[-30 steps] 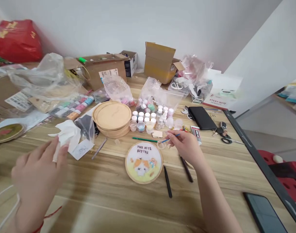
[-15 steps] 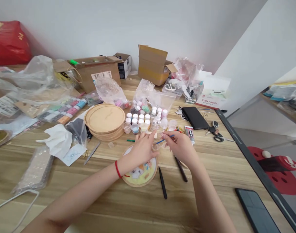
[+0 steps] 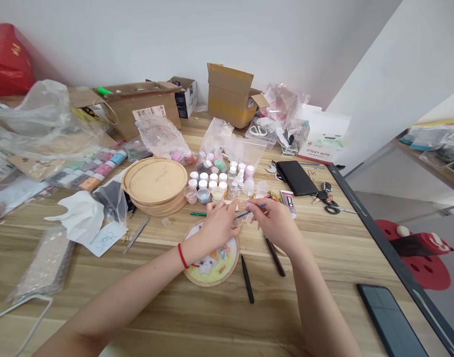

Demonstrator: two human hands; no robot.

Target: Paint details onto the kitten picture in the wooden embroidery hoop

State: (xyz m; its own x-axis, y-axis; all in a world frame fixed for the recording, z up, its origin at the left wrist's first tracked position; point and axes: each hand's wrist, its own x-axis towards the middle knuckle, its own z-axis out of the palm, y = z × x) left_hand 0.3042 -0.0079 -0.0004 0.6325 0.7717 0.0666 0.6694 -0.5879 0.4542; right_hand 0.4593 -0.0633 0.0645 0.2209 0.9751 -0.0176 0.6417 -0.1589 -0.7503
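My left hand (image 3: 217,227) rests over the top edge of a round wooden embroidery hoop (image 3: 221,265) with a stitched kitten picture, and its fingertips pinch a small clear plastic cup (image 3: 237,222). My right hand (image 3: 275,223) holds a thin blue-handled paintbrush (image 3: 247,214), its tip at the cup. Part of the hoop's lettering is hidden under my left hand. A green-handled brush (image 3: 198,214) lies just behind my left fingers. Two black tweezers (image 3: 247,278) lie below my hands, the other pair (image 3: 275,257) under my right wrist.
Several white paint jars (image 3: 212,181) and a stack of wooden discs (image 3: 154,181) stand just beyond my hands. A crumpled tissue (image 3: 80,215), cardboard boxes (image 3: 230,96), plastic bags (image 3: 37,116) and a phone (image 3: 388,322) surround them. The table edge (image 3: 390,253) runs along the right.
My left hand has left the crumpled tissue, which now lies on the table, and has come over the hoop beside my right hand. The view has shifted slightly.
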